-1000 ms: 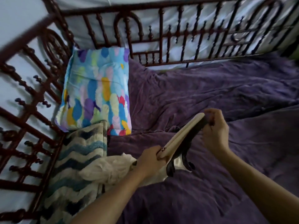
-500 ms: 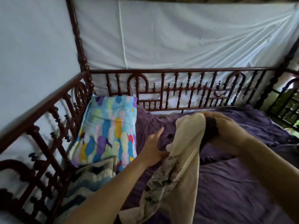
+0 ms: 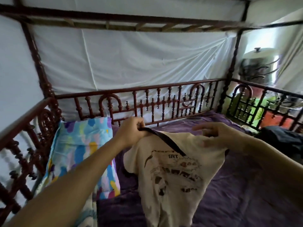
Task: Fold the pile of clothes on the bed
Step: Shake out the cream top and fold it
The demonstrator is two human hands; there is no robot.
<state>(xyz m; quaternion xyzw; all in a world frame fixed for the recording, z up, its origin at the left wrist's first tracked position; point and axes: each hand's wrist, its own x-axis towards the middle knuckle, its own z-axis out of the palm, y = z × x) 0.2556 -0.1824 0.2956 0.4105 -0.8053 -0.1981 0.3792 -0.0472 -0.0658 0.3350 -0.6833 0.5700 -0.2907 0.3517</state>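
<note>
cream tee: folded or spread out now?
Spread, unfolded: the T-shirt hangs open, print showing, left hand pinching its dark collar; right hand grip is blurred.

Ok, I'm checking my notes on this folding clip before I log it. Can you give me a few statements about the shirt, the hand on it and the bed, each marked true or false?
1. The left hand pinches the dark collar of the cream shirt. True.
2. The shirt lies spread flat on the bed. False: it hangs in the air, held up at the collar, above the purple blanket.
3. The shirt is plain, with no print. False: its front carries a dark printed design.
4. A colourful pillow lies left of the shirt, near the wooden rail. True.
</note>
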